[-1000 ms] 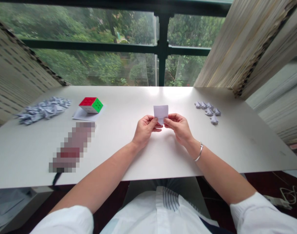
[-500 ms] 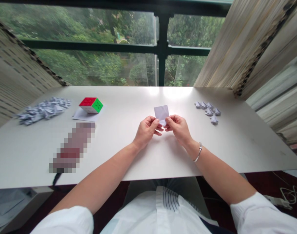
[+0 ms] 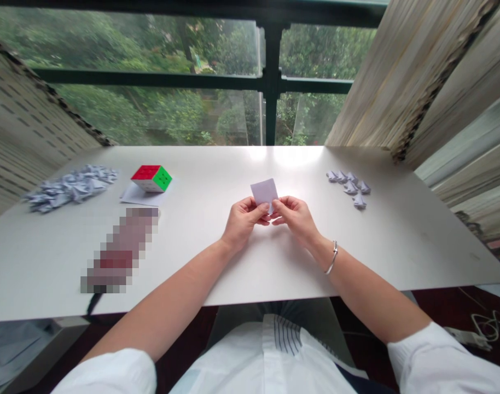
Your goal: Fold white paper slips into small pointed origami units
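Note:
A small, pale, squarish sheet of paper (image 3: 263,191) is held up above the white table, tilted slightly. My left hand (image 3: 246,219) pinches its lower edge, thumb on the near face. From the other side, my right hand (image 3: 291,216) grips the lower right corner between thumb and fingers. Both thumbs almost meet at the bottom of the sheet, and the fingers behind it are partly hidden. A silver bracelet (image 3: 334,257) circles my right wrist.
Several folded paper pieces (image 3: 350,186) lie at the right. A heap of similar pieces (image 3: 71,186) spreads at the far left. A puzzle cube (image 3: 152,178) rests on white paper sheets (image 3: 129,195). Nearer, a blurred-out oblong object (image 3: 121,249) lies on the table (image 3: 184,262).
The paper has shifted a little left and turned slightly counterclockwise in my fingers. My hands have drawn closer together, and the right thumb sits higher against the sheet.

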Available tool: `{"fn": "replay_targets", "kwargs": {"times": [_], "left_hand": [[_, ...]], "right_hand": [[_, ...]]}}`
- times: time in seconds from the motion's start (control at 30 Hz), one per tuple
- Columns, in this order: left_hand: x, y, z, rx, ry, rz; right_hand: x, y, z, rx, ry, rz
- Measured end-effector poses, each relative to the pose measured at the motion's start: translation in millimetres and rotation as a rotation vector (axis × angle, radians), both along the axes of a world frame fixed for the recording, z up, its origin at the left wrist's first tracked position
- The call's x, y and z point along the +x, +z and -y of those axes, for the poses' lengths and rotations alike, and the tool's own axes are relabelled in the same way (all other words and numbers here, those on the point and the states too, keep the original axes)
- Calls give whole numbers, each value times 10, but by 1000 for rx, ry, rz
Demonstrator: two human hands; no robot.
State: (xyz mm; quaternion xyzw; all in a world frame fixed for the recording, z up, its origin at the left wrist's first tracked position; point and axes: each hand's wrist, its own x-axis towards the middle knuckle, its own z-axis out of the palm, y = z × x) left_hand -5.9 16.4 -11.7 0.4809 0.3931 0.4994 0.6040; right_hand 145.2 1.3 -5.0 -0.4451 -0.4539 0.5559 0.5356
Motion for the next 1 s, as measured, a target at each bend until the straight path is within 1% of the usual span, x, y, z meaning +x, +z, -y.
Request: {"fn": "replay_targets", "kwargs": {"times": [0.1,0.2,0.37,0.53,0.67,0.77,0.9,1.0], "left_hand": [[0,-6,-11,16,14,-13],[6,-8,-15,26,14,-25],[14,-11,5,28,-36,-12],[18,0,39,-12,-63,3],[17,6,30,-64,-60,45],[16,5,9,-89,-30,64],[-4,-3,-19,-71,2,62],[-29,-8,-32,-61,-3,46]], "right_hand": [[1,7,3,-8,38,20],[-17,-14,10,13,9,56],[-55,-72,23,39,-36,143],[-38,-112,17,101,-68,253],[-45,-118,31,158,-83,344],[-66,-106,40,136,-43,292],[-69,-79,25,55,41,128],[-52,-51,16,19,101,28]]}}
